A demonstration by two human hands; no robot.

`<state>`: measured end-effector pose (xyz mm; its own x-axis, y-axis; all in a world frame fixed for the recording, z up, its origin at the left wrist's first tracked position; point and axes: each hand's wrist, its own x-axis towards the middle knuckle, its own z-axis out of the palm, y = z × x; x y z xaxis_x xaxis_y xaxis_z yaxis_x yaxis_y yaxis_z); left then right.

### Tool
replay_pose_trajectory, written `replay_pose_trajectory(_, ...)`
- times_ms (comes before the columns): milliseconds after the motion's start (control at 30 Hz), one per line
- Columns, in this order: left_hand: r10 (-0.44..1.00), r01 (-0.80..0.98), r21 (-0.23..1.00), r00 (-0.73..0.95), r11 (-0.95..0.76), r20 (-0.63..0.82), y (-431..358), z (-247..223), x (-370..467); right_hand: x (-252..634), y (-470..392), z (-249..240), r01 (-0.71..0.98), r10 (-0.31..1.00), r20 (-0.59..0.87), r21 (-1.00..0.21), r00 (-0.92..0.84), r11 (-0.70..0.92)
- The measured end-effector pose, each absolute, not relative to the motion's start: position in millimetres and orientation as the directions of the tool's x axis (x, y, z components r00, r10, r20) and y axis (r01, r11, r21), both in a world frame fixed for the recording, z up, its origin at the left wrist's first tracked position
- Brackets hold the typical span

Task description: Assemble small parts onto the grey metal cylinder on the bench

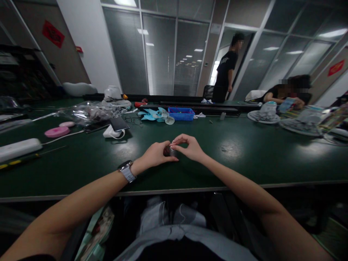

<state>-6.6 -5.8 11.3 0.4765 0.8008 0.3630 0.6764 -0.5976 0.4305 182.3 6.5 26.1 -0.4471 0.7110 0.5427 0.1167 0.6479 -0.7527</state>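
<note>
A small grey metal cylinder [172, 152] stands on the green tabletop, partly hidden by my fingers. My left hand [157, 153], with a watch on its wrist, holds it from the left between thumb and fingers. At the cylinder's top, the thumb and fingertips of my right hand [188, 146] are pinched together. Whether they grip the top itself or some tiny part there is too small to make out.
Beyond my hands lie a blue tray [181, 114], light-blue fan blades [153, 114] and a white charger [112, 132]. Left are a pink disc [57, 132] and a white power strip [20, 149]. One person [225, 70] stands behind; another sits at right near fan parts [263, 115].
</note>
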Motion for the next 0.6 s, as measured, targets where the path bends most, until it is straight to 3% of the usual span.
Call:
replay_pose_trajectory(367, 0.791, 0.641, 0.464, 0.498, -0.612, 0.355, -10.1, 15.0, -6.6, 188.5, 8.9, 24.5, 0.200, 0.748, 0.583, -0.730, -0.318, 0.654)
replay_pose_trajectory(600, 0.793, 0.648, 0.457, 0.490, -0.609, 0.362, -8.6, 12.6, -7.2, 186.5, 5.7, 24.1, 0.154, 0.700, 0.551, -0.725, -0.455, 0.671)
